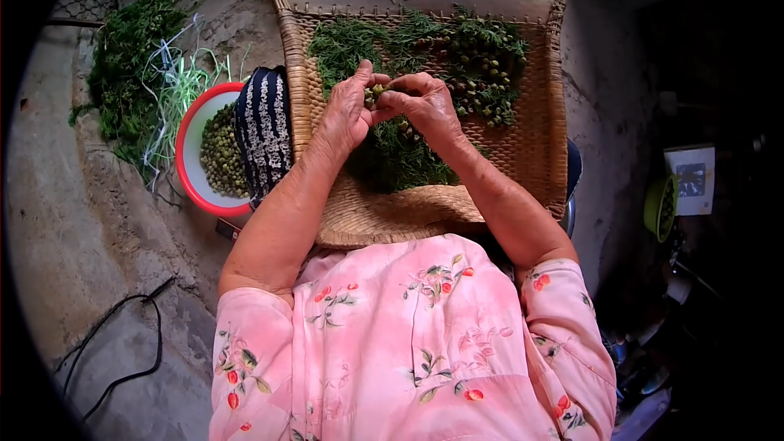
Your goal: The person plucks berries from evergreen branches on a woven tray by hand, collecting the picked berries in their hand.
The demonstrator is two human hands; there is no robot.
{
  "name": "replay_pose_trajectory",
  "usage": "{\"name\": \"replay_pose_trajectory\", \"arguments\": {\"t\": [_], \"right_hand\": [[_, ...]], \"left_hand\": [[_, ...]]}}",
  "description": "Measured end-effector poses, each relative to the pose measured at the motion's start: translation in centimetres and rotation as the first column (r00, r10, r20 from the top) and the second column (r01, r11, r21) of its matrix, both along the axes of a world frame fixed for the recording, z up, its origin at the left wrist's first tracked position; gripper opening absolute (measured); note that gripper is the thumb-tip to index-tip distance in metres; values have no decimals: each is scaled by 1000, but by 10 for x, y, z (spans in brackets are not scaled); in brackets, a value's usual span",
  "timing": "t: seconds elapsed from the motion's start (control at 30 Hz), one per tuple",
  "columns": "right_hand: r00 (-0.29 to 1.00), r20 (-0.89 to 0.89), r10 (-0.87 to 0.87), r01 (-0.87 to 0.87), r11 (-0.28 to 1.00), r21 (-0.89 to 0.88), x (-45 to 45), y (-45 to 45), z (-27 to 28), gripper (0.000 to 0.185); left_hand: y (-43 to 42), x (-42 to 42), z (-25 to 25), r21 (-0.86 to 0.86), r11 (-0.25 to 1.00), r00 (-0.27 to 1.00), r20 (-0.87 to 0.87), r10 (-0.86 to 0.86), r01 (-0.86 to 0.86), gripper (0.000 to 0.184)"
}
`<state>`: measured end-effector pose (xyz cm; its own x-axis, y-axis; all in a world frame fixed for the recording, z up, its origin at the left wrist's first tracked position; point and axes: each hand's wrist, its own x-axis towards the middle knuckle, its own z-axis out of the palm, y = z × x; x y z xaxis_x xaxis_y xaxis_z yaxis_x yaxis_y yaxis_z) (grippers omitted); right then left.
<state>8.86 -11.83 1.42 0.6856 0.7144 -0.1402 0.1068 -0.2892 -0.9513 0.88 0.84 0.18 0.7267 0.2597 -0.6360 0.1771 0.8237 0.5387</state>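
A woven basket tray (pixel 539 147) lies across my lap, with green leafy sprigs (pixel 347 41) spread over it. Clusters of small round green cones (pixel 490 73) lie among the sprigs at the tray's right side. Above the tray's middle, my left hand (pixel 354 110) has its fingers curled around a few small green cones (pixel 374 95). My right hand (pixel 425 106) meets it there, thumb and forefinger pinched at the same cones. Its fingertips partly hide what lies between them.
Left of the tray stands a red-rimmed white bowl (pixel 186 159) of green cones, beside dark patterned cloth (pixel 265 131). Pale string (pixel 175 86) and more greenery (pixel 131 57) lie further left. A black cable (pixel 122 298) crosses the floor. A green bowl (pixel 660 208) is at right.
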Motion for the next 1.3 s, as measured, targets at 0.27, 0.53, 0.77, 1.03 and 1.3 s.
{"name": "replay_pose_trajectory", "arguments": {"t": [0.27, 0.53, 0.77, 1.03, 1.3], "right_hand": [[853, -496, -163, 234, 969, 84, 1, -4, 7, 27], [848, -495, -189, 277, 954, 112, 3, -3, -2, 22], [787, -593, -170, 287, 952, 107, 5, -4, 3, 18], [798, -545, -256, 383, 914, 131, 15, -5, 6, 22], [826, 558, -77, 158, 983, -99, 64, -19, 1, 25]], "left_hand": [[-4, 0, 9, 0, 998, 998, 31, -55, 55, 31], [-8, -3, 12, 30, 989, 979, 137, -149, 146, 19], [-7, -3, 5, 128, 981, 980, 113, -162, 147, 17], [0, -1, 5, -26, 993, 993, 40, 113, -112, 11], [8, -4, 14, -82, 979, 978, 79, 194, -187, 12]]}}
